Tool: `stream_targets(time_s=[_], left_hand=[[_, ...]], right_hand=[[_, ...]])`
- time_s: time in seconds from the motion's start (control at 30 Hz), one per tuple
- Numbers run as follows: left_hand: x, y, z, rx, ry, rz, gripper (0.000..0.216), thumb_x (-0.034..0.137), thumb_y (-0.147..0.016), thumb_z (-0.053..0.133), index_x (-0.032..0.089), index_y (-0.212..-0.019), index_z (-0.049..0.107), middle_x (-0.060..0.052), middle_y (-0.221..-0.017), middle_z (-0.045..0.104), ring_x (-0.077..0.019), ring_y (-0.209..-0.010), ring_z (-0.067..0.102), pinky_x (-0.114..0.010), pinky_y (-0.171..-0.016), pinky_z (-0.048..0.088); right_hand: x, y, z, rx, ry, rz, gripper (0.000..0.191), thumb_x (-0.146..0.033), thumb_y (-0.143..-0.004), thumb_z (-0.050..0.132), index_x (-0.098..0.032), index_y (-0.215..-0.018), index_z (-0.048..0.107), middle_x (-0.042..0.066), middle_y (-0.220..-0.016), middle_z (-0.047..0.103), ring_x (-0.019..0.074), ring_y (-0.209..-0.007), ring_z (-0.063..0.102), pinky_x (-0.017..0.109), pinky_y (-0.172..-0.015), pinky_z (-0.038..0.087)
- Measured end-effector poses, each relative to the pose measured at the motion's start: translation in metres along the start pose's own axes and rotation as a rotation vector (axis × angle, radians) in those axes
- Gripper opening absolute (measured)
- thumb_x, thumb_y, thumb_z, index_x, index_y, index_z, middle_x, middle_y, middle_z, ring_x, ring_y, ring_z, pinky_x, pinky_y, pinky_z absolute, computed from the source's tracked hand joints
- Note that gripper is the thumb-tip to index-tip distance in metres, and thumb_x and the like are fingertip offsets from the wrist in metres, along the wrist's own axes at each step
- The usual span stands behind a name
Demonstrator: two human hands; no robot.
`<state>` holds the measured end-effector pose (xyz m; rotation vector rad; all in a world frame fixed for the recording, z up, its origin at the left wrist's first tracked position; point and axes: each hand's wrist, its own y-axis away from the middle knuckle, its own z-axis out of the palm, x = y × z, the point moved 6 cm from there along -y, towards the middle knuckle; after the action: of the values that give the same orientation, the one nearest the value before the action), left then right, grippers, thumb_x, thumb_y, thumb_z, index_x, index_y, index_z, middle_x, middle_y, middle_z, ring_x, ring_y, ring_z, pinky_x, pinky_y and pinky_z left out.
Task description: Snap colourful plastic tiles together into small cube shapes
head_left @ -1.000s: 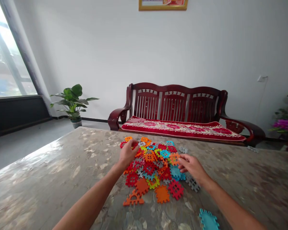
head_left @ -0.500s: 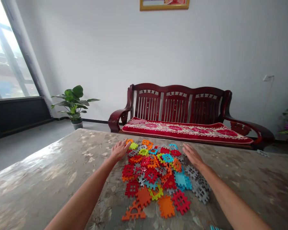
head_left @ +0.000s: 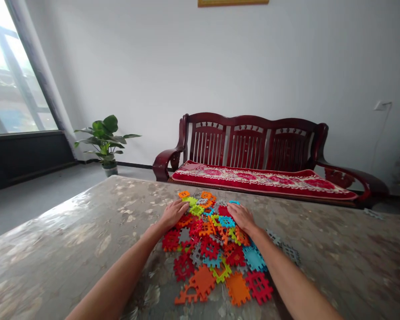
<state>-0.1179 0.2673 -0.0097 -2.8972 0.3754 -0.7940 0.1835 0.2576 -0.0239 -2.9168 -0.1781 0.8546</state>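
A heap of interlocking plastic building tiles in red, orange, blue, lime green and grey lies between my hands. My left hand rests palm down on the heap's left edge, fingers stretched out by a lime green tile. On the opposite side, my right hand lies flat against the tiles, close to a blue tile. Neither hand grips a tile. At the near end are an orange arched piece, an orange square tile and a red window tile.
The table wears a grey-brown floral cover. Grey tiles lie right of my right forearm, and another grey tile sits farther right. Beyond the table stands a dark red wooden bench; a potted plant is at the left.
Both hands have moved inward onto the heap, the right one clearly to the left. Tiles have been pushed closer together and piled higher. The view has shifted slightly.
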Motion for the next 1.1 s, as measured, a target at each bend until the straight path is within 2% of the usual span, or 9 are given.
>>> stream_targets(time_s=[0.1,0.17,0.27,0.33,0.47,0.6,0.77,0.9,1.1], left_hand=[[0.0,0.01,-0.008,-0.011,0.056,0.038,0.06,0.051,-0.095,0.025,0.021,-0.128,0.064,-0.006,-0.139,0.059,-0.0235,-0.133,0.048,-0.035,-0.114,0.032],[0.005,0.022,-0.018,0.004,0.05,0.04,0.059,0.053,-0.095,0.026,0.022,-0.131,0.061,-0.007,-0.143,0.055,-0.0249,-0.135,0.044,-0.039,-0.115,0.031],[0.033,0.051,-0.034,0.046,-0.041,0.083,0.057,0.056,-0.095,0.03,0.027,-0.138,0.055,-0.007,-0.151,0.046,-0.0287,-0.141,0.035,-0.049,-0.117,0.025],[0.067,0.079,-0.035,0.026,-0.105,0.203,0.056,0.059,-0.094,0.037,0.033,-0.14,0.052,-0.006,-0.153,0.042,-0.0306,-0.145,0.029,-0.054,-0.117,0.02],[0.143,0.144,-0.01,-0.123,-0.15,0.576,0.07,0.066,-0.084,0.052,0.038,-0.148,0.039,-0.007,-0.159,0.03,-0.0355,-0.147,0.021,-0.063,-0.117,0.012],[0.18,0.184,0.025,-0.22,-0.172,0.77,0.083,0.073,-0.078,0.053,0.036,-0.15,0.033,-0.009,-0.163,0.02,-0.0376,-0.147,0.018,-0.067,-0.115,0.012],[0.173,0.185,0.033,-0.202,-0.212,0.758,0.066,0.065,-0.085,0.05,0.031,-0.141,0.045,-0.011,-0.159,0.03,-0.0339,-0.146,0.023,-0.064,-0.117,0.01],[0.151,0.185,0.014,-0.17,-0.254,0.76,0.06,0.055,-0.085,0.056,0.032,-0.14,0.047,-0.007,-0.154,0.039,-0.0314,-0.144,0.03,-0.061,-0.118,0.006],[0.107,0.189,-0.015,-0.145,-0.341,0.727,0.061,0.035,-0.08,0.061,0.034,-0.139,0.047,-0.003,-0.155,0.039,-0.0297,-0.141,0.036,-0.056,-0.12,0.01]], right_hand=[[-0.019,0.012,-0.001,0.002,-0.027,-0.024,0.052,-0.053,-0.094,0.036,-0.026,-0.129,0.062,0.005,-0.143,0.055,0.0245,-0.139,0.039,0.046,-0.12,0.02],[-0.02,0.023,-0.011,0.014,-0.093,-0.065,0.054,-0.053,-0.094,0.033,-0.024,-0.127,0.064,0.006,-0.143,0.055,0.0223,-0.139,0.04,0.041,-0.119,0.024],[0.009,0.047,-0.042,0.106,-0.206,-0.074,0.057,-0.054,-0.093,0.032,-0.021,-0.125,0.065,0.008,-0.139,0.058,0.0235,-0.134,0.046,0.042,-0.116,0.031],[0.044,0.067,-0.062,0.186,-0.104,-0.014,0.056,-0.055,-0.091,0.035,-0.022,-0.124,0.066,0.009,-0.14,0.057,0.0255,-0.135,0.045,0.044,-0.116,0.03],[0.101,0.104,-0.077,0.194,0.122,0.108,0.053,-0.054,-0.088,0.043,-0.027,-0.13,0.062,0.007,-0.144,0.053,0.0291,-0.139,0.039,0.049,-0.118,0.027],[0.089,0.12,-0.059,0.091,0.163,0.113,0.058,-0.056,-0.091,0.037,-0.029,-0.139,0.053,0.005,-0.151,0.045,0.0285,-0.145,0.03,0.049,-0.118,0.025],[0.023,0.119,-0.031,0.031,0.165,0.01,0.054,-0.052,-0.096,0.032,-0.03,-0.142,0.049,0.002,-0.154,0.041,0.025,-0.146,0.027,0.049,-0.119,0.023],[-0.017,0.118,-0.018,0.028,0.187,-0.014,0.052,-0.051,-0.095,0.036,-0.029,-0.141,0.051,0.005,-0.151,0.045,0.0268,-0.144,0.031,0.05,-0.117,0.025],[-0.057,0.121,0.002,0.017,0.18,-0.006,0.05,-0.049,-0.097,0.035,-0.031,-0.141,0.05,0.006,-0.151,0.044,0.0277,-0.143,0.032,0.057,-0.116,0.018]])
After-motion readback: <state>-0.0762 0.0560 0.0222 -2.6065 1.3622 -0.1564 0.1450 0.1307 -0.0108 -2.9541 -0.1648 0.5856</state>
